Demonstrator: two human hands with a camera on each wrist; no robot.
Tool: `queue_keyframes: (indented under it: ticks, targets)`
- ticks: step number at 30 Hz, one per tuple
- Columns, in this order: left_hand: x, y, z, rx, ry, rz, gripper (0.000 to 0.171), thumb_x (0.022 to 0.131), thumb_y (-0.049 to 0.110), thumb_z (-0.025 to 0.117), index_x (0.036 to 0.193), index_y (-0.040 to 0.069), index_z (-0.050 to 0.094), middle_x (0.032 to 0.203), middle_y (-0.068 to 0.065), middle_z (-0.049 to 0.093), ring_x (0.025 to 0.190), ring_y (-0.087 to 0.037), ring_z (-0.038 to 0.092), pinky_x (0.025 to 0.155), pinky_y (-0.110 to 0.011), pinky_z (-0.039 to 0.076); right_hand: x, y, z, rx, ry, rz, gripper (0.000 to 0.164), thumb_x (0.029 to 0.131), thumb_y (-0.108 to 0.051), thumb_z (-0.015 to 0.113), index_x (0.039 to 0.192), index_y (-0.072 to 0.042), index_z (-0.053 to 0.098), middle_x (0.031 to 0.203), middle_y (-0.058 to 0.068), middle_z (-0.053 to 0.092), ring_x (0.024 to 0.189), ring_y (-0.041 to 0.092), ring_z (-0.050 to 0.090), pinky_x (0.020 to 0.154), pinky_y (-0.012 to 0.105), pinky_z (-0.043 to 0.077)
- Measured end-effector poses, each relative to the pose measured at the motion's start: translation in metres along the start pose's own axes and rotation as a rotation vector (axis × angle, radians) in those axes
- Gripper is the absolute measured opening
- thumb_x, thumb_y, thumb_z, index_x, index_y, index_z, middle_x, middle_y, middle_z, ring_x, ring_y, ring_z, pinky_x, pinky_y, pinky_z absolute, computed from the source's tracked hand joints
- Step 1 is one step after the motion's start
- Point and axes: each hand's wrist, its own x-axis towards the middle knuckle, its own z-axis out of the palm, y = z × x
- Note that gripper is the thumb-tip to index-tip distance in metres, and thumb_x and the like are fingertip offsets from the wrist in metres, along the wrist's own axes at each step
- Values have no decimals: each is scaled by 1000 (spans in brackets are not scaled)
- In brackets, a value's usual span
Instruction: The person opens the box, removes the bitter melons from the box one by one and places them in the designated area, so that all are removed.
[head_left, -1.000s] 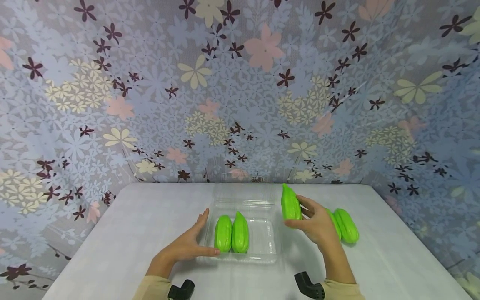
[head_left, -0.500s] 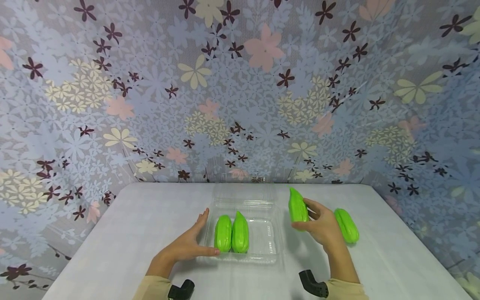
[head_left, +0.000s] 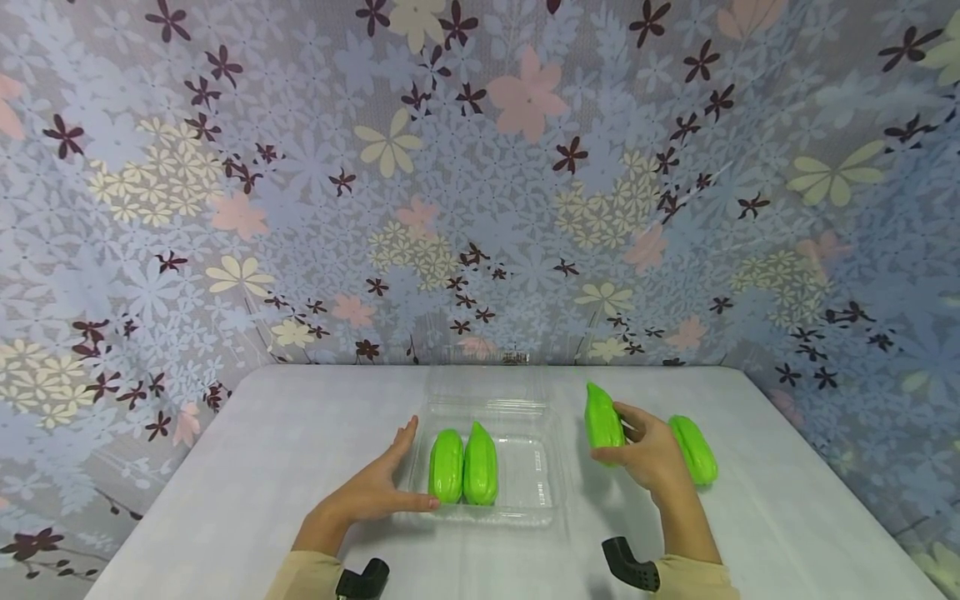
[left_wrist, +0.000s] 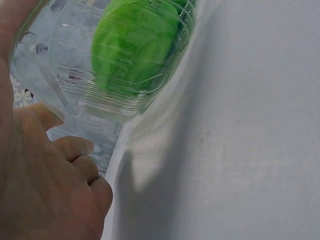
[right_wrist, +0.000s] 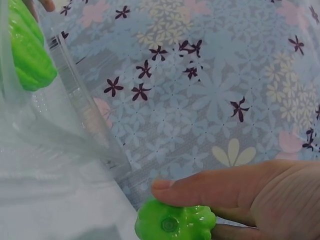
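Observation:
A clear plastic container point(head_left: 525, 475) with its lid point(head_left: 487, 385) folded back sits mid-table. Inside, on its left side, two bright green ridged toy vegetables point(head_left: 446, 467) lie side by side. My left hand point(head_left: 375, 486) holds the container's left side, thumb at the front rim, fingers farther back. In the right wrist view, my right hand point(right_wrist: 240, 195) pinches another green ridged toy vegetable point(right_wrist: 172, 222) between thumb and fingers. From the head view, this held vegetable point(head_left: 603, 418) is raised, pointed tip up, right of the container.
One more green vegetable point(head_left: 693, 450) lies on the white tabletop point(head_left: 757, 533) right of my right hand. Flowered fabric point(head_left: 480, 183) hangs behind the table and along its sides.
My right hand has shifted right and slightly nearer with its green vegetable, away from the container. A second green vegetable seen partly behind it earlier is out of sight. The left hand stays put.

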Motion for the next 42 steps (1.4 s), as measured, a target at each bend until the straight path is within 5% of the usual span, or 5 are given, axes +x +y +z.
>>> queue_keyframes:
  ticks: [42]
  targets:
    - [1,-2,1,-3,5,-11,129,73,45,89,164,22,1,166,-18,-3,151,-38,-3,113,-70,9,13,29,-4,-270,47,68,90,75,-11,88,150,5,40,153,35,31,136,57,30,108,68,30]
